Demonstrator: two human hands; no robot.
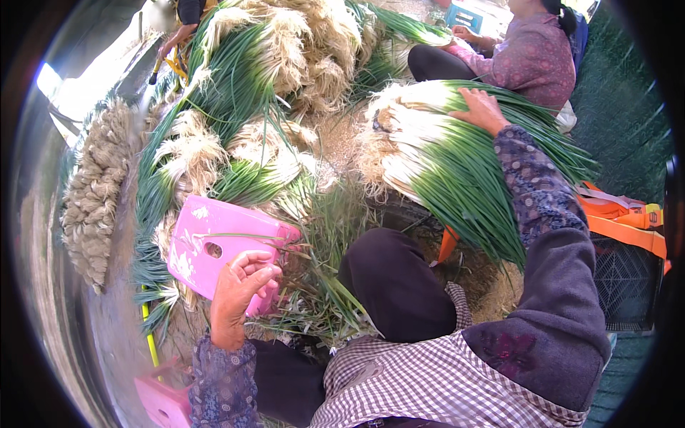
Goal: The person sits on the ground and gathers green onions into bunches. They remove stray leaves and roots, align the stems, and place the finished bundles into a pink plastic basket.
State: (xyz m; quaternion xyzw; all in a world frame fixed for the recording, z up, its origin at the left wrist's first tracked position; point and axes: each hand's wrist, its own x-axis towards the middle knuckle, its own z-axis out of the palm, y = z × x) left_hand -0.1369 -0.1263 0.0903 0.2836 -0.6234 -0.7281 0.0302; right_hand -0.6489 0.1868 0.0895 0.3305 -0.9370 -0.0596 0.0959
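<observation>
My right hand [480,111] lies on top of a large pile of green onions [444,155], near where the white stems turn green. Its fingers are apart, and I see no single stalk held in them. The pile's pale roots point left and its long leaves fan out to the right. My left hand [241,297] hovers over the near edge of a pink plastic stool [230,230], palm turned inward, fingers loosely curled, with nothing visible in it. A thin green leaf lies across the stool top. Trimmed leaves [326,278] are heaped between the stool and my knee.
More green onions with tangled roots [283,53] are stacked ahead. A long row of bundles [96,198] lies at left. Another person [535,64] sits at upper right, handling stalks. A black plastic crate [623,283] with orange straps [629,222] stands at right; a second pink stool [166,393] is lower left.
</observation>
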